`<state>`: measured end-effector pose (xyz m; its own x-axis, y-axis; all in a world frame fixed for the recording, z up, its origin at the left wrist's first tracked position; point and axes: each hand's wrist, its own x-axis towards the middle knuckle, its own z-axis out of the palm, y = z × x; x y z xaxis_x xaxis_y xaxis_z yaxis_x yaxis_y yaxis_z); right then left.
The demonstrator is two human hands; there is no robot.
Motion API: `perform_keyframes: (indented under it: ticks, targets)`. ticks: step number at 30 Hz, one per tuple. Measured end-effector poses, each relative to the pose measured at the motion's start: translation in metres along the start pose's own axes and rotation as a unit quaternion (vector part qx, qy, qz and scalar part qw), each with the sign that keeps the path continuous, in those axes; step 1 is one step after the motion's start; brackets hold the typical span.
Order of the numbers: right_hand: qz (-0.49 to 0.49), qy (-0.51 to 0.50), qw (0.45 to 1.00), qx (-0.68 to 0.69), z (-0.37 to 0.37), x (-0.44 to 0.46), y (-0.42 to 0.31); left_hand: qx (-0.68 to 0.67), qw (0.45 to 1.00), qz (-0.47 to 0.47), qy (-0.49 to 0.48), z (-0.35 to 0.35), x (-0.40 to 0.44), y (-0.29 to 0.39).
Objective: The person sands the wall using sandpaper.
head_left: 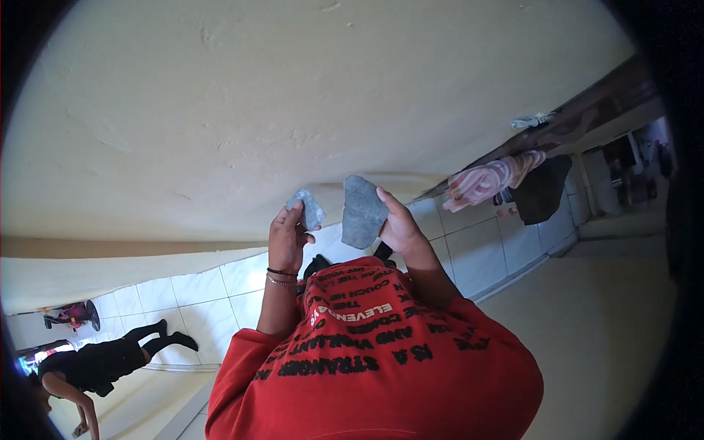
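Note:
My left hand (285,240) pinches a small, flat, pale grey stone piece (312,211) with jagged edges, the thumb lying on its near face. A dark band and a beaded bracelet circle that wrist. Gripped at its right edge by my right hand (400,226) is a larger flat grey stone piece (361,214), roughly four-sided and rough on its face. Both pieces are held up side by side, a narrow gap between them, in front of my red shirt (381,367). The right hand's fingers are mostly hidden behind the larger piece.
A pale wall (220,110) rises beyond my hands, above a white tiled floor (205,319). At right, a pink striped cloth (488,180) and a dark cloth (544,192) hang by a brown wooden beam (594,106). Another person (95,367) in black stands at lower left.

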<state>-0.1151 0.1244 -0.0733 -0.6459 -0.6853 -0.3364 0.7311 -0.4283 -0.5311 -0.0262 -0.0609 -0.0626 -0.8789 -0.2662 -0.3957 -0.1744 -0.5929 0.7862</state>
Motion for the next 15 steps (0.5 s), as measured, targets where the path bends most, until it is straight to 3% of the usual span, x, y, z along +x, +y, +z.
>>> perform_keyframes:
  ticks: [7,9,10,12,15]
  targets:
    - [0.028,0.047,0.999,0.0,-0.018,0.007,-0.011,-0.066,0.988,0.059,0.129,0.016,-0.003,-0.022]
    - [-0.044,0.149,0.988,-0.015,-0.027,0.009,-0.018,-0.075,0.984,0.082,0.139,0.018,-0.001,-0.023]
    - [-0.04,0.144,0.989,-0.018,-0.029,0.01,-0.023,-0.097,0.98,0.095,0.146,0.018,-0.002,-0.023]
    - [-0.147,0.246,0.958,-0.008,-0.029,0.008,-0.035,-0.121,0.973,0.111,0.16,0.017,-0.004,-0.022]
    - [-0.214,0.256,0.942,-0.043,-0.017,0.0,-0.054,-0.126,0.97,0.119,0.169,0.017,-0.007,-0.024]
